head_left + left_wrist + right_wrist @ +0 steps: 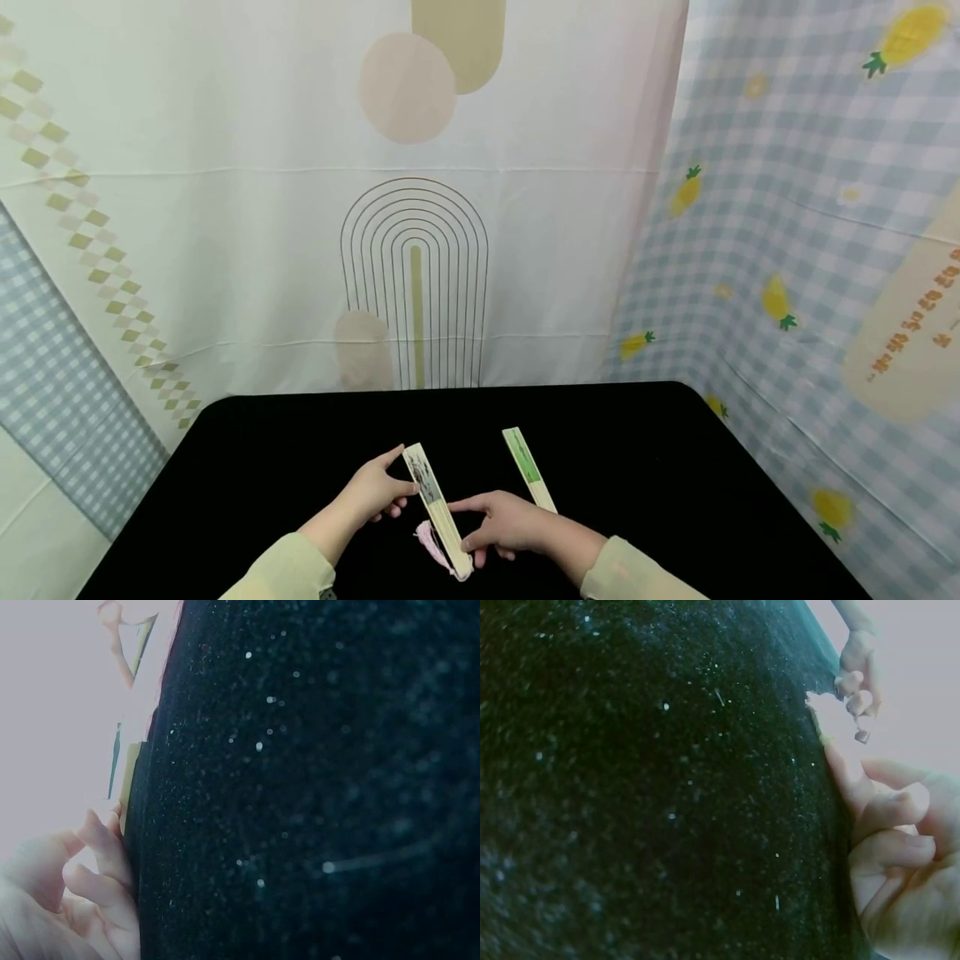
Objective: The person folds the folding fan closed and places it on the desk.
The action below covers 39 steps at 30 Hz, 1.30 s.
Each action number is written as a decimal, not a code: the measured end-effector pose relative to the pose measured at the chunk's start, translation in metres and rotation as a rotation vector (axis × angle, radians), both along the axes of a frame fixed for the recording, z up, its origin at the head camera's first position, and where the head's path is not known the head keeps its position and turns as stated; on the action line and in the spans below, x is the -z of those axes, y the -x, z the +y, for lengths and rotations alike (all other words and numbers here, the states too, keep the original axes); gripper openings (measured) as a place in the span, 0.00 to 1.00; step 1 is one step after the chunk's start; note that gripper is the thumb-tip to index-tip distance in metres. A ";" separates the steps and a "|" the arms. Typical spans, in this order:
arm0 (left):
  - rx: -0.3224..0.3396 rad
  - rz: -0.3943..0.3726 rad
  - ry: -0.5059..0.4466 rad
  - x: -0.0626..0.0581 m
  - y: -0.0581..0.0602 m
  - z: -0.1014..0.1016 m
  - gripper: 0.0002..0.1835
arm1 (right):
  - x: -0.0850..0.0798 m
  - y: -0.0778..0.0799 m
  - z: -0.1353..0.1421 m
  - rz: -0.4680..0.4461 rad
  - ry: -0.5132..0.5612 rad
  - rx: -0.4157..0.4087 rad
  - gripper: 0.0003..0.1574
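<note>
A folded hand fan [437, 508] with pale ribs, a grey-patterned upper part and a pink tassel [430, 546] lies slanted between both hands, low over the black table. On its left side my left hand [372, 492] holds the upper end, index finger at the top corner and thumb lower along the edge. From the right, my right hand [504, 527] grips the lower part with thumb and index finger, its other fingers curled under. Both wrist views show fingertips at the fan close to the cloth; glare washes out much of it.
A second folded fan [525, 462], green with pale ribs, lies to the right, its lower end hidden behind my right wrist. The black table [300, 425] has rounded far corners. Behind it hangs a patterned curtain [262, 250], with a checked one [750, 208] at the right.
</note>
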<state>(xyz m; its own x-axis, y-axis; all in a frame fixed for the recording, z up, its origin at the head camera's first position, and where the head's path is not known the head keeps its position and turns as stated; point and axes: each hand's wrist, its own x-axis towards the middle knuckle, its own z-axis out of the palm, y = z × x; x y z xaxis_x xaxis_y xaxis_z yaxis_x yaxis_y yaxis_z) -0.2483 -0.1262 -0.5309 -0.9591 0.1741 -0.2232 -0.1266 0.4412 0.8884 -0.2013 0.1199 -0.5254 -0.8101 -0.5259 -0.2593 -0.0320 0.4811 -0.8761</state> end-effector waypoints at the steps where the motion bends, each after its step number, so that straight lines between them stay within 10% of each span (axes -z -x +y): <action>1: 0.004 -0.002 -0.002 0.000 0.000 0.000 0.47 | 0.000 0.000 0.000 -0.001 0.000 0.003 0.35; 28: 0.020 -0.007 -0.065 0.000 -0.002 -0.002 0.50 | -0.001 -0.002 0.005 -0.014 0.026 0.020 0.32; 39: 0.021 0.055 -0.083 -0.005 -0.015 -0.006 0.44 | -0.012 -0.011 0.014 0.112 0.107 0.120 0.26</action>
<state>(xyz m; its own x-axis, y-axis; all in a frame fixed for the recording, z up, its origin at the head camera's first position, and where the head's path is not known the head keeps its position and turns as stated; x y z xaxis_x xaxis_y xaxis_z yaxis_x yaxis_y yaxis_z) -0.2334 -0.1324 -0.5260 -0.9656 0.2096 -0.1541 -0.0681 0.3681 0.9273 -0.1904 0.1343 -0.5133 -0.8894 -0.4433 -0.1119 -0.0800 0.3918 -0.9166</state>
